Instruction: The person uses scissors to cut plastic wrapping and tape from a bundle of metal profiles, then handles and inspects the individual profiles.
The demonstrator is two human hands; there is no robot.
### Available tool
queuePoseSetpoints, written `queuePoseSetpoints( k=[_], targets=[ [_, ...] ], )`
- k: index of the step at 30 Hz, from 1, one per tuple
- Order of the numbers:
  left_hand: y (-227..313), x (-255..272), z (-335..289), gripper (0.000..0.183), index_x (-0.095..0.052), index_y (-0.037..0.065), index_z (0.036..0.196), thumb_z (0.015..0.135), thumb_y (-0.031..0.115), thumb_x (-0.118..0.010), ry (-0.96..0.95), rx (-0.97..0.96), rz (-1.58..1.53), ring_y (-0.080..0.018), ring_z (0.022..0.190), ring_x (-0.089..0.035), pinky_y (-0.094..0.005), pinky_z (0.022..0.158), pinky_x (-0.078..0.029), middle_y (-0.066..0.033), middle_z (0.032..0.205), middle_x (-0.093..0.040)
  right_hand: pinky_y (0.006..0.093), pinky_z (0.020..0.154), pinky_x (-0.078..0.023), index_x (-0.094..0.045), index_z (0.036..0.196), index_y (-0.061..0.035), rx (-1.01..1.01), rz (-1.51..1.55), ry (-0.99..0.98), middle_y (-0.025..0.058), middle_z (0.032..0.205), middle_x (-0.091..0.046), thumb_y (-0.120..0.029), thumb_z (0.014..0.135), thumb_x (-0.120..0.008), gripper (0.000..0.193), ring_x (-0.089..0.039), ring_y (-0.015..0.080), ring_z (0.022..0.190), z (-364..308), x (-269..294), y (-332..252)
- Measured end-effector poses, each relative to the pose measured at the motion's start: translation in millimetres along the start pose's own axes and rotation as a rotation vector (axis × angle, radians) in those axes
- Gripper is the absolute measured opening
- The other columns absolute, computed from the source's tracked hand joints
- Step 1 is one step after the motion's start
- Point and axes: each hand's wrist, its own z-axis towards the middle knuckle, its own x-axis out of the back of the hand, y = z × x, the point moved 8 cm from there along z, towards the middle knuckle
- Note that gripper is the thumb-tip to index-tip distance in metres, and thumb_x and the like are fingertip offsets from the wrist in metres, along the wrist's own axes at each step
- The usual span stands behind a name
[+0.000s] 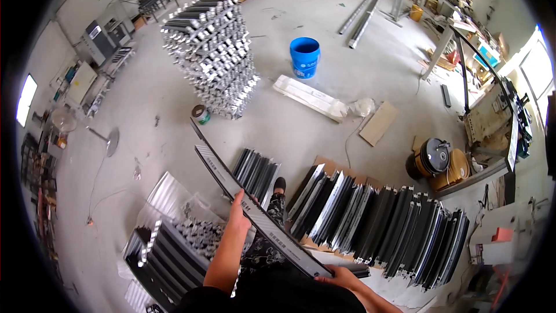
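A long dark metal profile (263,223) with a printed, silvery film strip along its face slants across in front of my body, from the upper left to the lower right. My left hand (237,211) is closed round its middle part, thumb on the upper face. At its lower right end my right hand (339,278) grips it, thumb on top. The far end is split into two prongs or two overlapping lengths; I cannot tell which. Beyond my left hand, a short bundle of dark profiles (255,169) rests on the floor near my shoe.
To the right lies a long row of dark and silver profiles (382,226) on cardboard. Several dark profiles (174,261) are piled at lower left. A tall criss-cross stack of profiles (214,52), a small can (200,114), a blue bucket (304,58) and a white wrapped bundle (310,97) stand or lie ahead.
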Motion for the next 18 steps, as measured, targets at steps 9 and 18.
queuePoseSetpoints(
  k=[9, 18],
  targets=[
    [37.6, -165.3, 152.1, 0.040, -0.053, 0.007, 0.084, 0.080, 0.045, -0.061, -0.074, 0.375, 0.072, -0.0242, 0.068, -0.056, -0.0411, 0.063, -0.048, -0.0080, 0.069, -0.056, 0.0329, 0.085, -0.044, -0.055, 0.117, -0.0043, -0.111, 0.041, 0.117, 0.0176, 0.103, -0.062, -0.044, 0.078, -0.062, 0.055, -0.060, 0.0285, 0.098, 130.4, 94.6, -97.5],
    [-6.9, -329.9, 229.2, 0.029, -0.055, 0.008, 0.084, 0.079, 0.034, -0.066, -0.334, 0.518, 0.249, -0.0243, 0.069, -0.059, -0.0388, 0.067, -0.049, -0.0080, 0.073, -0.060, 0.0367, 0.083, -0.046, -0.048, 0.122, 0.0014, -0.192, -0.042, 0.330, 0.0240, 0.102, -0.060, -0.057, 0.067, -0.069, 0.083, -0.059, 0.0338, 0.098, 212.9, 233.2, -200.1]
  ],
)
